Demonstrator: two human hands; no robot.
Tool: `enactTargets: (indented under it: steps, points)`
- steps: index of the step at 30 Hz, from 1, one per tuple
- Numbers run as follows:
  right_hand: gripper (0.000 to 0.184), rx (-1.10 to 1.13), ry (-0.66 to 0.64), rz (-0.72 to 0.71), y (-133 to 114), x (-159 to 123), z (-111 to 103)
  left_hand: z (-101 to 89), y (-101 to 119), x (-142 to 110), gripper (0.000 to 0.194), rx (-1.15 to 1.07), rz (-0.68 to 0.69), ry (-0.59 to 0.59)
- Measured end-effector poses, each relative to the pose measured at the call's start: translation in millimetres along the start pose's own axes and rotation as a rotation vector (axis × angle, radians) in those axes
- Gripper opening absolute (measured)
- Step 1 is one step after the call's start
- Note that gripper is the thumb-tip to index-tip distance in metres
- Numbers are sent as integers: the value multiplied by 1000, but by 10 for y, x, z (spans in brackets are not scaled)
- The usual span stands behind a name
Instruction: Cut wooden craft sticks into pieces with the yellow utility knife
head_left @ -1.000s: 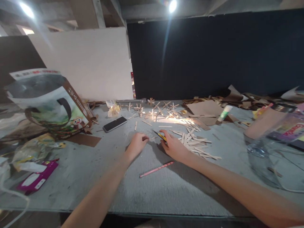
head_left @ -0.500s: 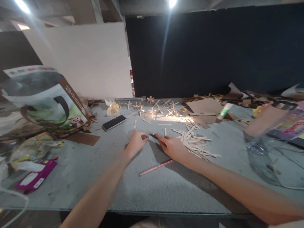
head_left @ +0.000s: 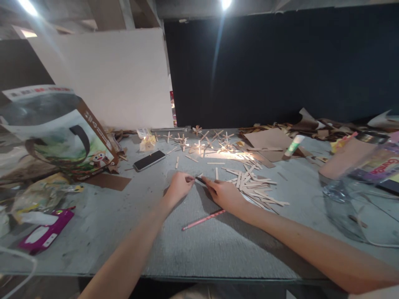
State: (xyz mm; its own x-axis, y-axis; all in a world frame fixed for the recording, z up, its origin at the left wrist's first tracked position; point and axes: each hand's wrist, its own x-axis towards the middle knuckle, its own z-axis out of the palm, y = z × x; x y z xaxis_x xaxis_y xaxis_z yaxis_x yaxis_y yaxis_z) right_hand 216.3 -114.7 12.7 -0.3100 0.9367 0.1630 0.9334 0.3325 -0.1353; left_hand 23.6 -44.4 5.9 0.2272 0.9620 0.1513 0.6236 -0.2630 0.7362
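My left hand [head_left: 180,185] rests near the middle of the table with thumb and fingers pinched together. What lies in that pinch is too small to make out. Close beside it, my right hand [head_left: 228,196] holds a slim black tool [head_left: 199,179], its index finger stretched along the top. The tool's tip points at the left fingertips, by a small pale bit. A pink pencil [head_left: 199,221] lies below the hands, partly covered by the right one. To the right of my right hand spreads a pile of flat wooden sticks [head_left: 257,189].
Crossed-stick stars [head_left: 200,146] stand toward the back. A phone [head_left: 149,160] lies left of them, with a large printed bag [head_left: 77,141] and a purple packet [head_left: 48,230] further left. On the right are a glue stick [head_left: 294,146], cardboard [head_left: 268,139] and a tumbler [head_left: 352,155].
My right hand and the black tool have shifted very slightly left and down. My left hand stays in place.
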Motion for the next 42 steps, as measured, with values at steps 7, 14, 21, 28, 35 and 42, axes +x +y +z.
enactTargets:
  steps: [7,14,21,28,35,42]
  points:
    - [50,-23,-27,4,-29,-6,-28,6,19,-16,13,38,16,16]
    - [51,-38,-34,-28,-48,-13,-36,18,48,-41,14,130,83,64]
    - [54,-116,-104,-40,-114,-9,-85,52,16,-28,14,182,97,71]
    - [63,-161,-143,-69,-148,13,-108,86,-13,-25,15,154,139,81]
    - [64,-146,-146,-52,-155,-6,-108,99,-12,-44,15,73,121,85]
    - [69,-145,-173,-55,-166,18,-92,121,-101,15,14,73,137,90]
